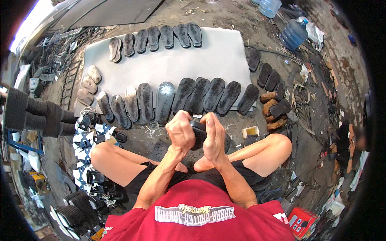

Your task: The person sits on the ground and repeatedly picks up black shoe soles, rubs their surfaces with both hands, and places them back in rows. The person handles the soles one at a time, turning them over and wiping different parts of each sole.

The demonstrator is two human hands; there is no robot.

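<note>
Between my hands, in front of my crossed legs, is a dark shoe sole, its edge facing up toward me. My left hand is clenched round its left side with the knuckles up. Pressed along its right side is my right hand, fingers together and curled over the far end. Both palms hide much of the sole, so its full shape does not show. Just beyond my hands, a row of dark soles lies along the near edge of a pale sheet.
More soles line the sheet's far edge. Wooden foot-shaped blocks lie at the right, near a small open box. White and blue sandals are heaped by my left knee. Blue water jugs stand far right.
</note>
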